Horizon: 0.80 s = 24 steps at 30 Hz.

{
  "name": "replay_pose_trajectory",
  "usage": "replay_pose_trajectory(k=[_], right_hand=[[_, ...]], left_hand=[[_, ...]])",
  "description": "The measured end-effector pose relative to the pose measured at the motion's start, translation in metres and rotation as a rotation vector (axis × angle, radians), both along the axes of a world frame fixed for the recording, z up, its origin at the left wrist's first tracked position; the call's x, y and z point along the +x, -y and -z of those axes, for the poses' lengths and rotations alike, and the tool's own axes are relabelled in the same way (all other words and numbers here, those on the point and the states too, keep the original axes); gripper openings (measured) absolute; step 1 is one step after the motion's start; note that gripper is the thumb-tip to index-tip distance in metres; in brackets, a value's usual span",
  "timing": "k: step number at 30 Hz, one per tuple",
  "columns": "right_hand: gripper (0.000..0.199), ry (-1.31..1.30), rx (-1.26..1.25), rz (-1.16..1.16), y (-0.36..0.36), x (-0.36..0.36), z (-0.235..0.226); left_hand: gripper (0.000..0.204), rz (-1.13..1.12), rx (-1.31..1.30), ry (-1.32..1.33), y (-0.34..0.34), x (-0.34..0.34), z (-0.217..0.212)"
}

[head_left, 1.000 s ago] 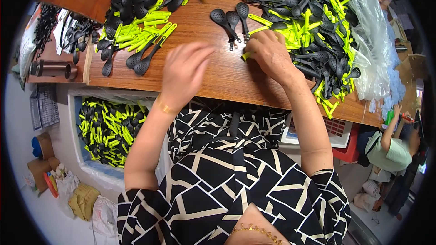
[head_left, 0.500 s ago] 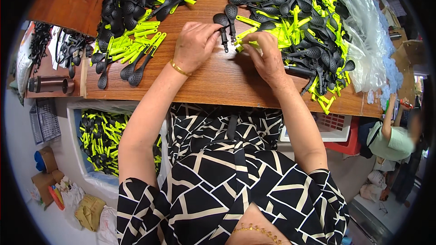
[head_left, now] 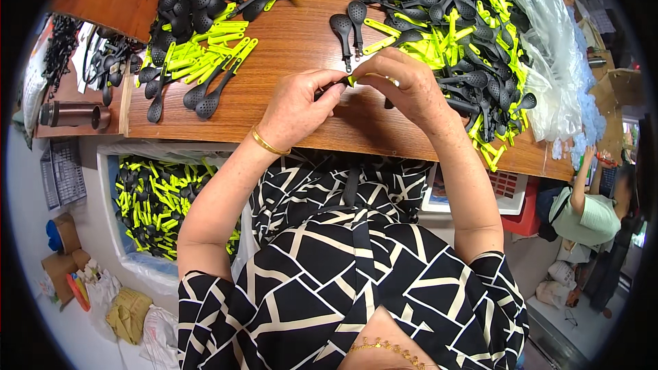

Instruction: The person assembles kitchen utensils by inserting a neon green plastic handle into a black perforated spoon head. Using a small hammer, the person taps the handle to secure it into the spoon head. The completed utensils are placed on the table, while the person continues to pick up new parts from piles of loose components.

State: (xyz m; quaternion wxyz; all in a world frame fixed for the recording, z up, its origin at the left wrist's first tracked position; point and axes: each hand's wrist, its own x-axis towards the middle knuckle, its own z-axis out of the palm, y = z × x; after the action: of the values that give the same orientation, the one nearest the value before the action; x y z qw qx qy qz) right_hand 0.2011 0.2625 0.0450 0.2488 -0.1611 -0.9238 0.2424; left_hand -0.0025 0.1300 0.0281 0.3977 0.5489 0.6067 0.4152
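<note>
The wooden table is the landmark here, and most of its far half is buried in parts. On its right side lies the biggest heap, black slotted spoons tangled with loose yellow-green handles, running to the table's right edge, where clear plastic bags lie. On its left side sits a neater pile of spoons with their yellow-green handles fitted, lying roughly parallel. Under the table's left front edge a lined bin is well filled with the same black and yellow-green pieces.

At the table's front middle, just above the bare wood, both hands meet. The left hand pinches the dark end of a spoon between thumb and fingertips; the right hand has its fingers pressed together around the yellow-green end of the same piece. Whether the handle is fully seated I cannot tell, as the fingers cover the joint. Two bare black spoons lie just beyond the hands.

Judging by the piles, a good share is assembled, but the large unsorted heap suggests much remains.
</note>
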Motion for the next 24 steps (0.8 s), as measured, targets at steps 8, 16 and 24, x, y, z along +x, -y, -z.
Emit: replay_pose_trajectory(k=[8, 16, 24], right_hand=[[0.019, 0.028, -0.163, 0.041, 0.025, 0.001, 0.011], [0.023, -0.065, 0.233, -0.209, 0.054, -0.004, 0.045], [0.015, 0.043, 0.178, -0.33, 0.049, -0.001, 0.053]], left_hand=[[0.026, 0.085, 0.262, -0.39, 0.022, 0.001, -0.002], [0.034, 0.284, -0.542, 0.762, 0.087, -0.022, 0.039], [0.017, -0.268, -0.335, 0.789, 0.128, 0.058, 0.082]])
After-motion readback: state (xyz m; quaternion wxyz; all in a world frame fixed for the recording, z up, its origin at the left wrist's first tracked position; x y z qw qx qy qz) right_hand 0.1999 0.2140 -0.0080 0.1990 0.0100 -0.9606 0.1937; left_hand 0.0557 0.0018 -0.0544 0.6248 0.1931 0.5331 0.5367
